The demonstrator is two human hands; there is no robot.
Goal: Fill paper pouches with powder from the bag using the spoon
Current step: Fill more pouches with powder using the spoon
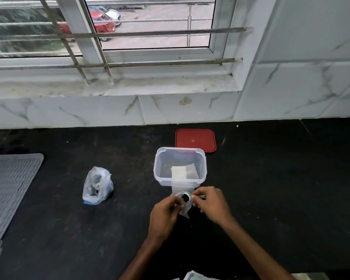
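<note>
A thin paper pouch (pixel 184 209) stands on the black counter just in front of the clear box, with my left hand (pixel 164 216) pinching its left rim to hold its mouth apart. My right hand (pixel 209 205) grips a metal spoon (pixel 186 197), whose bowl carries dark powder right over the pouch's mouth. A crumpled clear plastic bag (pixel 97 185) with dark powder inside sits on the counter to the left, apart from both hands. The clear plastic box (pixel 160 168) holds white pouches (pixel 183 172) lying on its floor.
A red lid (pixel 195 140) lies flat behind the box. A grey ribbed mat (pixel 8 190) covers the counter's left side. White papers (pixel 194 276) show at the bottom edge. A marble-tiled wall and barred window rise behind the black counter (pixel 271 178).
</note>
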